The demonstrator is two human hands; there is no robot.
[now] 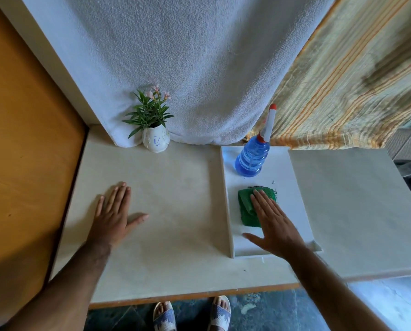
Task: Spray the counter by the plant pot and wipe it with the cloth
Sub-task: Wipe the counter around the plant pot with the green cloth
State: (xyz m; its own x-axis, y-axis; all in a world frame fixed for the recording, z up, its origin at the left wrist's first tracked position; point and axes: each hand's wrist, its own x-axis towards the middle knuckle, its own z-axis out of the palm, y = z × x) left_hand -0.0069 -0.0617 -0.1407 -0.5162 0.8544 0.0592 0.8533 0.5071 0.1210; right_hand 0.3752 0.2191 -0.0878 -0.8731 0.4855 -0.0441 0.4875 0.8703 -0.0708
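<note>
A pale counter (175, 199) runs across the view. At its back left stands a white plant pot (155, 139) with green leaves and pink flowers. A blue spray bottle (253, 156) with a white and red nozzle stands on a white tray (292, 187) at the right. A folded green cloth (246, 206) lies on the tray in front of the bottle. My right hand (271, 223) lies flat with fingers spread, partly over the cloth. My left hand (115, 216) rests flat and open on the counter, in front of the pot.
A white towel (187, 68) hangs behind the counter and a striped curtain (354, 80) at the right. An orange wooden panel (20, 151) borders the left side. My sandalled feet (192, 314) stand on the dark floor under the counter's front edge.
</note>
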